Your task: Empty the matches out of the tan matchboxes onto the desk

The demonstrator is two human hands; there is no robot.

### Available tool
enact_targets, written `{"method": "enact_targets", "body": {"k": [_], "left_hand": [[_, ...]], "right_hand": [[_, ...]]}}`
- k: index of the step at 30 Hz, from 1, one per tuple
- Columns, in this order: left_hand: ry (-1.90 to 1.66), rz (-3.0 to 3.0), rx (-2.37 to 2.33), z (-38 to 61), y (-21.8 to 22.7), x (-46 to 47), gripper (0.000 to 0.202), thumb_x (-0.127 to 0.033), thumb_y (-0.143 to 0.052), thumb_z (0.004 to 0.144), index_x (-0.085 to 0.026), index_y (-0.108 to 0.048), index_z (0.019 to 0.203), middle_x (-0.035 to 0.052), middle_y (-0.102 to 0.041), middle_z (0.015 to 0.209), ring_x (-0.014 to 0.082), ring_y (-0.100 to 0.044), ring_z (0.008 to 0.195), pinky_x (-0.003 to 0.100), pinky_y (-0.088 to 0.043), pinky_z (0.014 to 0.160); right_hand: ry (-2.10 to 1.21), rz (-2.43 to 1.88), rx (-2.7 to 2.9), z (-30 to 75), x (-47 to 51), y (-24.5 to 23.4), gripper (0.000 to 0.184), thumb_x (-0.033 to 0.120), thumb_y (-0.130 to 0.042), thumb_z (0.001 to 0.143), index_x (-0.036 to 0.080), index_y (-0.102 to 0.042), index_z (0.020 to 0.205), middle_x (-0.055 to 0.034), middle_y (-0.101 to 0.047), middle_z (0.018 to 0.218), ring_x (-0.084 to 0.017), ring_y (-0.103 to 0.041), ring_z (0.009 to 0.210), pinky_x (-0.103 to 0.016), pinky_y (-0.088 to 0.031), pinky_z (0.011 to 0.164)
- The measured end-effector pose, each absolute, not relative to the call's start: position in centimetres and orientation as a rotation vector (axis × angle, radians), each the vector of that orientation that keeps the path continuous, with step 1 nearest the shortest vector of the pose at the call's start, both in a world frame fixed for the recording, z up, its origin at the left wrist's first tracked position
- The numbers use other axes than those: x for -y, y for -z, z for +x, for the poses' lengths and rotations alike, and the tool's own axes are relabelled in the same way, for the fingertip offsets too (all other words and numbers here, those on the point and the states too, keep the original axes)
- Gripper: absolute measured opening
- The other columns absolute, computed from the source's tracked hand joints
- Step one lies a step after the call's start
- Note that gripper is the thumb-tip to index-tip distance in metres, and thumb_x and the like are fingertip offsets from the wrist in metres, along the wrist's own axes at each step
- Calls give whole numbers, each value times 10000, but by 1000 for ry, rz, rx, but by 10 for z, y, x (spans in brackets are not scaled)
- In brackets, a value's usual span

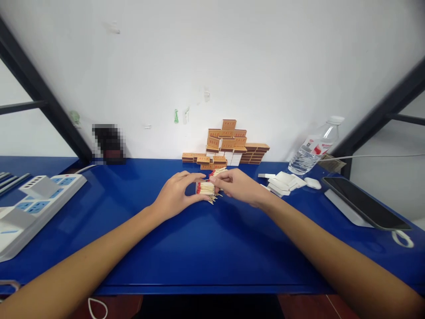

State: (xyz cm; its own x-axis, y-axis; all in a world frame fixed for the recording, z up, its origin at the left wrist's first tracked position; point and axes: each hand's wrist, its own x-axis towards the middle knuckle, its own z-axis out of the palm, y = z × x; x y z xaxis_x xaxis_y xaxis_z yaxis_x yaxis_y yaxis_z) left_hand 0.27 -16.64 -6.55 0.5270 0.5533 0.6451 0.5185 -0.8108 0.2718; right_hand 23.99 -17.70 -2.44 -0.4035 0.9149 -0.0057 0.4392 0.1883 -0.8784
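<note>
My left hand (174, 195) holds a small white matchbox tray (196, 189) by its edges, thumb in front and fingers behind. Red-tipped matches (206, 188) lie side by side in it. At the tray's far right corner, my right hand (234, 184) has thumb and forefinger pinched together at some match heads; how many matches it grips is too small to tell. Loose matches (217, 171) lie on the blue table behind and beside the tray, partly covered by the right hand. Orange matchboxes (227, 142) are stacked against the wall behind both hands.
White empty trays (282, 182) lie in a heap to the right, near a white earphone case (312, 183). Farther right are a water bottle (307, 153) and a phone (363, 201). A power strip (63, 195) with plugs occupies the left side of the blue table (199, 257).
</note>
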Motion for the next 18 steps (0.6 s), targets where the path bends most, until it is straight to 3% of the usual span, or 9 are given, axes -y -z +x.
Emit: {"method": "enact_targets", "body": {"k": [5, 10, 15, 18], "left_hand": [[-1176, 2706, -921, 4, 64, 167, 627, -481, -834, 839, -242, -604, 1371, 84, -730, 1270, 265, -687, 1145, 456, -568, 1005], [-1080, 2789, -904, 5, 60, 168, 808, -504, -870, 783, -246, -515, 1461, 112, -647, 1413, 306, -598, 1300, 509, -492, 1114], [-1012, 2858, -893, 5, 62, 166, 728, -438, -839, 843, -255, -513, 1468, 120, -637, 1419, 312, -587, 1297, 537, -489, 1096], [-1001, 2891, -900, 5, 65, 165, 586, -395, -816, 875, -246, -595, 1397, 116, -644, 1400, 311, -584, 1287, 544, -494, 1079]], "right_hand": [[-1182, -1287, 1877, 240, 178, 27, 560, 706, -664, 859, 174, -686, 688, -11, -613, 630, -116, -449, 552, -289, -327, 557], [-876, -1361, 1753, 258, 157, 37, 472, 630, -672, 884, 175, -736, 775, -71, -736, 757, -172, -594, 649, -304, -419, 613], [-533, -1415, 1835, 262, 148, 50, 397, 558, -642, 918, 193, -776, 837, -67, -764, 765, -216, -659, 710, -317, -444, 629], [-359, -1437, 1907, 258, 153, 51, 345, 502, -634, 936, 205, -786, 850, -56, -773, 781, -212, -658, 711, -315, -424, 629]]}}
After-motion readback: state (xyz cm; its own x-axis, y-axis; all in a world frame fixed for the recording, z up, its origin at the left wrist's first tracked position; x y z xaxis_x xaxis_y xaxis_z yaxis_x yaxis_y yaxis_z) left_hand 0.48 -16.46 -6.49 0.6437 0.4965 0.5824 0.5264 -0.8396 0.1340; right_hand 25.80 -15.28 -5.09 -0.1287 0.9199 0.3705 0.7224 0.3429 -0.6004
